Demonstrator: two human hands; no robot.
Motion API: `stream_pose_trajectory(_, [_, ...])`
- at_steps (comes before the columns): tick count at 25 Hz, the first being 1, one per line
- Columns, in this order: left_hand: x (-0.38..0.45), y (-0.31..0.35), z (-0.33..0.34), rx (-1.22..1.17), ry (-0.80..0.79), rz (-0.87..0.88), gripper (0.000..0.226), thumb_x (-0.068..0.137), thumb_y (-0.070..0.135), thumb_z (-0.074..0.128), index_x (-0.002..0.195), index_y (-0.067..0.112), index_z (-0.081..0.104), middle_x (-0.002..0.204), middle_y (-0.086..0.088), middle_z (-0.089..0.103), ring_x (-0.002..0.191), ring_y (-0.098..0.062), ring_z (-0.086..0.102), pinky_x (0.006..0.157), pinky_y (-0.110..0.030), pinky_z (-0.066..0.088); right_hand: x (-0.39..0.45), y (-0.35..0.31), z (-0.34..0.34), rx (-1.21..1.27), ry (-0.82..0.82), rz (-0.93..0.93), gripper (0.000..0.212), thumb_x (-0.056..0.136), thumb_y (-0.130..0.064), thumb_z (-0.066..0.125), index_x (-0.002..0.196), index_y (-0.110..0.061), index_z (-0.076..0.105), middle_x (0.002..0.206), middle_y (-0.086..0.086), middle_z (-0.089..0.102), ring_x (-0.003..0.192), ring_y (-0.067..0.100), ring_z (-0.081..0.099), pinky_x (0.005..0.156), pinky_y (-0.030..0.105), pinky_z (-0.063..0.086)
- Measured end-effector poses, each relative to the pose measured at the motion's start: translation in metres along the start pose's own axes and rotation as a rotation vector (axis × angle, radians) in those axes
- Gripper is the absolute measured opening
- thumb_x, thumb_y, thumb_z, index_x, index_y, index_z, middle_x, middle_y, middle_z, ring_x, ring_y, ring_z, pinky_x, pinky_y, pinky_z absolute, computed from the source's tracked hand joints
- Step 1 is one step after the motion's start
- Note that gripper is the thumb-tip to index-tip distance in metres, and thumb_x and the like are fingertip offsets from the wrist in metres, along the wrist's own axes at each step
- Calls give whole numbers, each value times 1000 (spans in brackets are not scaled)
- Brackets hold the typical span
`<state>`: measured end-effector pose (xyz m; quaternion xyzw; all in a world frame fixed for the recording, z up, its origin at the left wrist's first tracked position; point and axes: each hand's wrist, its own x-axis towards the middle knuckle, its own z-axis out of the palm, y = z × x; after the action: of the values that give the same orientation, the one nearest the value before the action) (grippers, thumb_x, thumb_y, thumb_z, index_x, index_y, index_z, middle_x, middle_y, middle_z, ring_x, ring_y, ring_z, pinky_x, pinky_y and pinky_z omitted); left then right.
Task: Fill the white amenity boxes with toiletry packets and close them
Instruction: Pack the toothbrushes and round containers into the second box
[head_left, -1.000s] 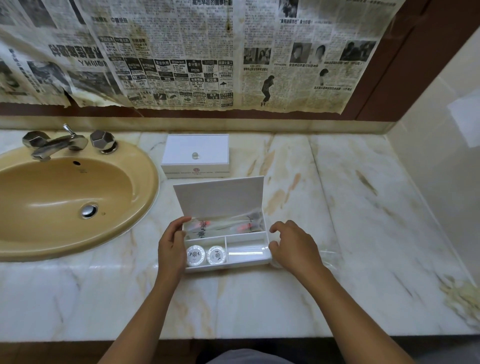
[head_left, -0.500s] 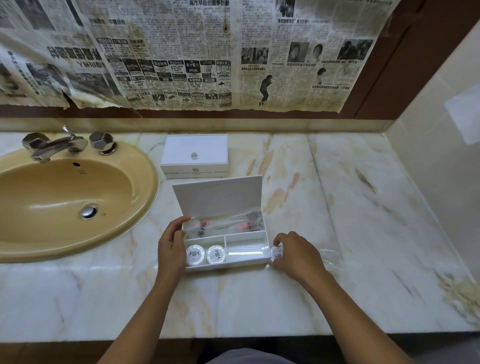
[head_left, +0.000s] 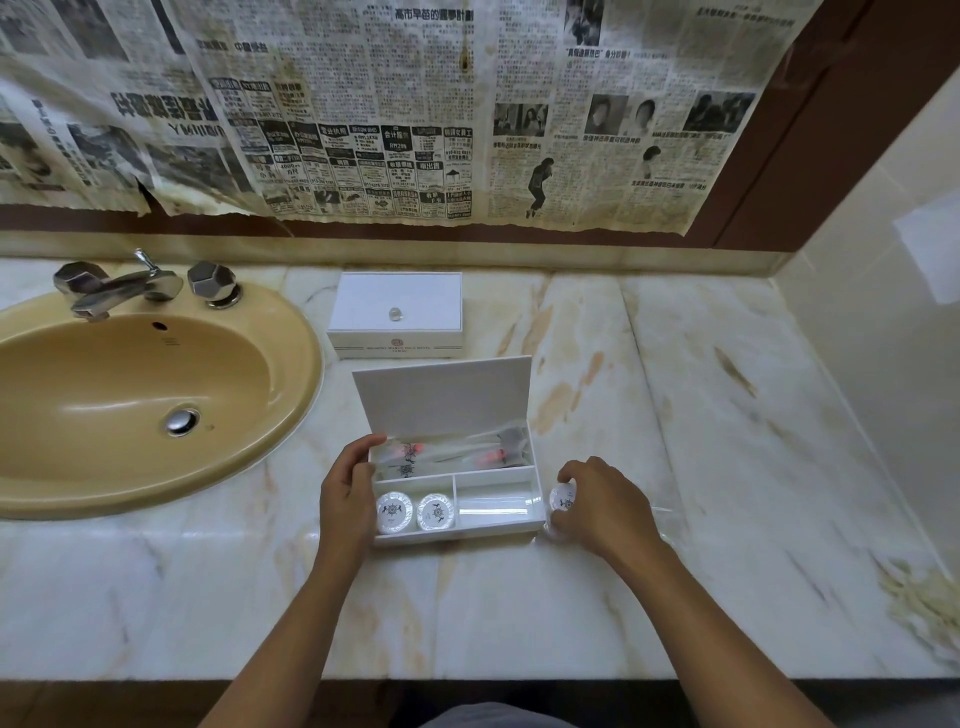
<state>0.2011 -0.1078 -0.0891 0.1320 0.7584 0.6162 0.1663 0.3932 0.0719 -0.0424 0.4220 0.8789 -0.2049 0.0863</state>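
With the rear box (head_left: 399, 317) already closed, the open box (head_left: 457, 514) held two round packets (head_left: 415, 512) while the left hand (head_left: 347, 493) gripped its side and the right hand (head_left: 597, 506) pinched a third round packet (head_left: 562, 499) beside its unfilled right compartment; its lid remained up.

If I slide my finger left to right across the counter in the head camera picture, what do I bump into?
Tan sink → left hand → two round soap packets in the open white box → round packet → right hand.
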Motion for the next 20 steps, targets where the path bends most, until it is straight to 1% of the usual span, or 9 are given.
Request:
stream_pose_trajectory(3, [1,-2,0,2,-2,-1,42,91,-8,34,106,15,67,106,11,67,95,11,57,81,-8,43,3,-3,-24,85,104,41,41,78,-34,67,116,-24,58,114,0,58,102,20,58,77,27,43])
stream_pose_trajectory(6, [1,-4,0,5,6,-7,42,92,-7,34,107,15,67,107,10,67,97,10,57,87,-16,43,1,-20,-45,216,185,-16,40,77,-37,70,114,-23,60,108,-4,63,93,18,60,72,26,43])
stream_pose_trajectory(8, [1,-4,-1,9,8,-3,42,92,-7,35,106,16,67,107,10,67,98,8,57,88,-15,43,-3,-41,-51,300,184,-106,39,75,-41,72,109,-26,61,101,-8,65,87,14,59,70,25,43])
stream_pose_trajectory(10, [1,-5,-1,7,4,4,42,91,-7,35,105,17,67,106,11,68,98,7,58,84,-9,43,-7,-65,-47,318,161,-205,38,74,-42,74,106,-27,61,99,-9,65,87,13,58,71,26,45])
stream_pose_trajectory(12, [2,-6,-1,-5,1,6,42,91,-7,35,104,16,67,106,9,68,96,5,59,80,-8,43,-8,-87,-34,260,144,-316,37,75,-40,71,107,-25,61,101,-5,64,94,16,57,79,29,46])
stream_pose_trajectory(14, [2,-6,-1,-22,4,6,42,90,-8,35,103,17,67,104,6,68,94,1,60,79,-11,46,-8,-103,-19,189,134,-416,37,76,-38,69,108,-21,61,104,-1,63,100,20,54,86,33,42])
stream_pose_trajectory(15, [2,-5,-1,-30,4,6,43,90,-9,34,103,16,67,103,6,68,92,2,60,78,-11,46,-8,-109,-12,145,123,-446,37,77,-38,68,109,-20,62,106,1,61,103,22,52,88,34,40])
stream_pose_trajectory(17, [1,-4,-1,-42,2,5,42,90,-10,34,103,15,66,103,5,67,89,5,60,75,-7,45,-7,-117,0,9,78,-459,37,79,-37,64,111,-19,62,110,3,56,108,24,47,92,38,36])
stream_pose_trajectory(20, [1,-3,-1,-42,-2,3,42,91,-9,34,104,16,66,104,8,66,90,8,60,73,-4,43,-6,-122,11,-213,17,-445,36,81,-38,63,111,-18,65,116,6,52,112,28,42,94,42,31])
